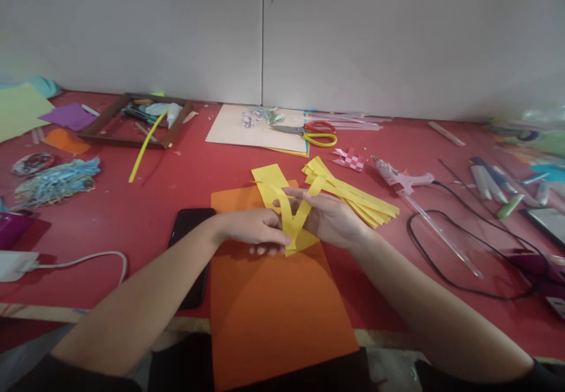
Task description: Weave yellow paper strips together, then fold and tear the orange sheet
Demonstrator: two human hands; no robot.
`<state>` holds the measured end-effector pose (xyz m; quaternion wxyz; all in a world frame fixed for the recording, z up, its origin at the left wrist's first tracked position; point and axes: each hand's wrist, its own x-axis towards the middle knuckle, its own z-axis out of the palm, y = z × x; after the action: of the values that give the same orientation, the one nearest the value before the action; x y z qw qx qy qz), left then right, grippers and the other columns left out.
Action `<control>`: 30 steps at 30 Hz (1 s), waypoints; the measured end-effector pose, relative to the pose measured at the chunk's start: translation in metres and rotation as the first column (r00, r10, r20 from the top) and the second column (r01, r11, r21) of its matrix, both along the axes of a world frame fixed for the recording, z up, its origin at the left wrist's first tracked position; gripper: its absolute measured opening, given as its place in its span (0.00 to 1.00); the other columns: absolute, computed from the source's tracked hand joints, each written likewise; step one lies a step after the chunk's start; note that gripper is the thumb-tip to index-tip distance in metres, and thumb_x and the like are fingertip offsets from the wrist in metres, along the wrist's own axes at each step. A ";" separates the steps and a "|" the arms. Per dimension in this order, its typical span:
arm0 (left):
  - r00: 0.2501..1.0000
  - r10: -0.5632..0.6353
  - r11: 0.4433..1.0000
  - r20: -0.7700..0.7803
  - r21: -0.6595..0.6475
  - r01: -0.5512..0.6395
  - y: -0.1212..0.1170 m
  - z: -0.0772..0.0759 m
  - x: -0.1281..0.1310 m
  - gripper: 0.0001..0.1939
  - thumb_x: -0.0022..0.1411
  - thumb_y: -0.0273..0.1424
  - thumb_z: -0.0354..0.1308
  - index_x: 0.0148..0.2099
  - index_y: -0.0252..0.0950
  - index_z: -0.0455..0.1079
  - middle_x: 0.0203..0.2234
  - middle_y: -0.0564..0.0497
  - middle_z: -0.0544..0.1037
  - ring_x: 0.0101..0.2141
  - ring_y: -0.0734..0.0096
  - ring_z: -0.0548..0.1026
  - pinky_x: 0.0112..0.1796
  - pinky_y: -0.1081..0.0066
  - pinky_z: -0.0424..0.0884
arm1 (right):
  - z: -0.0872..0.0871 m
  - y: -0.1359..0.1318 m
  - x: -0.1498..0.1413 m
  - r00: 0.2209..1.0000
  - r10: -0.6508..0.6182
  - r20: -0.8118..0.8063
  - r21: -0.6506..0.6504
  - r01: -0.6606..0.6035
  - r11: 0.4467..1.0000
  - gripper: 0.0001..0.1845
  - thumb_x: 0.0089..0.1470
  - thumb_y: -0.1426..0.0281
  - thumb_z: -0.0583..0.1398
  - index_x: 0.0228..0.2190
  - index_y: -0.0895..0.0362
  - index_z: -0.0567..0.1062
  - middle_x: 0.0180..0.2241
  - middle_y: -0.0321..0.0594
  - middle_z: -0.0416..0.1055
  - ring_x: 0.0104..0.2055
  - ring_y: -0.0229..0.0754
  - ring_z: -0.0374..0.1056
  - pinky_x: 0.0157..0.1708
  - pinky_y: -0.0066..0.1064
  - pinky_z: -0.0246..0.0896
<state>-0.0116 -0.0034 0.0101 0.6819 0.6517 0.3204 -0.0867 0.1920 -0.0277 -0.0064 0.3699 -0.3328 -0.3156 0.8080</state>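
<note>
1. An orange sheet (273, 315) lies on the red table (132, 215), closest to the person.
2. Both hands meet just above it. The left hand (253, 230) pinches shut on the yellow strips (291, 218) where they cross.
3. The right hand (331, 218) holds the same strips from the other side, fingers curled around one.
4. A black phone (189, 233) lies beside the left wrist.
5. More yellow strips sit in a pile (353, 198) just past the right hand.
6. Farther back are scissors (315, 134).
</note>
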 end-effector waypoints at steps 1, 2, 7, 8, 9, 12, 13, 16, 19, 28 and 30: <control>1.000 0.006 1.000 0.003 -0.003 -0.006 0.000 0.001 0.000 0.15 0.61 0.39 0.56 0.30 0.32 0.73 0.21 0.51 0.75 0.18 0.78 0.68 0.19 0.75 0.64 | 0.000 0.000 0.001 1.000 -0.006 0.018 -0.009 0.006 1.000 0.19 0.50 0.61 0.68 0.43 0.54 0.78 0.41 0.43 0.80 0.45 0.46 0.75 0.47 0.39 0.68; 1.000 0.012 1.000 0.005 -0.008 -0.012 0.000 0.002 0.000 0.14 0.61 0.38 0.56 0.30 0.32 0.73 0.21 0.51 0.75 0.18 0.78 0.68 0.19 0.75 0.63 | 0.000 0.000 0.003 0.999 -0.013 0.040 -0.012 0.014 1.000 0.19 0.49 0.62 0.68 0.43 0.54 0.78 0.41 0.42 0.80 0.44 0.45 0.75 0.45 0.38 0.69; 0.996 0.090 0.996 -0.024 -0.018 -0.091 0.000 0.007 -0.002 0.11 0.58 0.32 0.52 0.25 0.34 0.67 0.19 0.52 0.74 0.17 0.78 0.68 0.19 0.75 0.62 | -0.003 -0.001 0.001 0.974 -0.088 0.207 0.083 0.072 0.994 0.15 0.46 0.63 0.71 0.35 0.56 0.78 0.33 0.37 0.76 0.34 0.39 0.71 0.33 0.32 0.67; 0.995 0.100 0.995 -0.028 -0.017 -0.100 0.000 0.008 -0.003 0.11 0.57 0.31 0.51 0.24 0.34 0.66 0.19 0.52 0.73 0.17 0.78 0.68 0.19 0.75 0.63 | -0.003 -0.001 0.000 0.963 -0.117 0.244 0.127 0.088 0.988 0.15 0.45 0.64 0.71 0.34 0.56 0.77 0.30 0.35 0.74 0.32 0.37 0.70 0.32 0.30 0.66; 0.994 0.105 0.994 -0.031 -0.014 -0.105 0.000 0.009 -0.004 0.11 0.57 0.31 0.51 0.24 0.34 0.66 0.19 0.53 0.73 0.17 0.78 0.67 0.20 0.75 0.63 | -0.004 0.000 -0.001 0.950 -0.145 0.277 0.173 0.099 0.980 0.15 0.44 0.64 0.72 0.33 0.57 0.77 0.28 0.34 0.73 0.30 0.36 0.69 0.30 0.29 0.65; 0.991 0.130 0.992 -0.015 -0.003 -0.130 0.002 0.009 -0.006 0.10 0.57 0.32 0.51 0.25 0.35 0.65 0.19 0.54 0.72 0.16 0.78 0.67 0.20 0.74 0.62 | -0.005 0.003 -0.003 0.927 -0.193 0.320 0.268 0.106 0.957 0.19 0.39 0.66 0.74 0.33 0.57 0.75 0.26 0.31 0.71 0.26 0.33 0.67 0.26 0.28 0.62; 0.989 0.149 0.989 0.000 -0.001 -0.149 0.002 0.009 -0.007 0.10 0.58 0.33 0.52 0.26 0.35 0.64 0.18 0.54 0.72 0.16 0.78 0.67 0.19 0.74 0.61 | -0.005 0.004 -0.003 0.928 -0.202 0.314 0.279 0.114 0.954 0.20 0.38 0.66 0.75 0.33 0.57 0.75 0.26 0.31 0.71 0.24 0.32 0.66 0.25 0.28 0.61; 0.973 0.219 0.976 0.075 -0.011 -0.219 0.003 0.007 -0.010 0.12 0.59 0.36 0.53 0.26 0.36 0.62 0.18 0.55 0.71 0.16 0.78 0.67 0.19 0.73 0.60 | -0.003 0.005 -0.001 0.938 -0.248 0.242 0.290 0.174 0.941 0.22 0.36 0.66 0.76 0.31 0.56 0.72 0.25 0.30 0.70 0.21 0.31 0.64 0.22 0.28 0.60; 0.954 0.282 0.959 0.098 -0.005 -0.283 0.002 0.006 -0.009 0.14 0.61 0.37 0.52 0.26 0.36 0.61 0.19 0.55 0.70 0.16 0.79 0.65 0.20 0.73 0.60 | -0.003 0.006 0.002 0.945 -0.284 0.159 0.322 0.222 0.920 0.21 0.38 0.66 0.75 0.31 0.55 0.72 0.24 0.30 0.72 0.21 0.31 0.65 0.23 0.28 0.61; 0.970 0.224 0.973 0.096 -0.072 -0.218 -0.004 0.011 -0.005 0.17 0.64 0.40 0.50 0.25 0.36 0.58 0.19 0.56 0.65 0.17 0.79 0.64 0.21 0.74 0.61 | -0.006 0.003 0.004 0.869 -0.452 0.204 0.455 0.324 0.829 0.15 0.42 0.65 0.74 0.31 0.53 0.76 0.29 0.35 0.77 0.32 0.39 0.72 0.34 0.33 0.68; 0.968 0.220 0.973 0.120 -0.093 -0.210 -0.004 0.010 -0.005 0.18 0.65 0.40 0.49 0.25 0.37 0.57 0.19 0.56 0.64 0.17 0.78 0.64 0.20 0.74 0.60 | -0.008 0.002 0.004 0.831 -0.502 0.240 0.486 0.344 0.803 0.16 0.42 0.64 0.73 0.31 0.53 0.75 0.28 0.34 0.76 0.31 0.39 0.71 0.34 0.34 0.68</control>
<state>-0.0168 -0.0075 0.0203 0.7323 0.5896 0.3403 0.0176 0.1956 -0.0260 -0.0143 0.5429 -0.4483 -0.4607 0.5404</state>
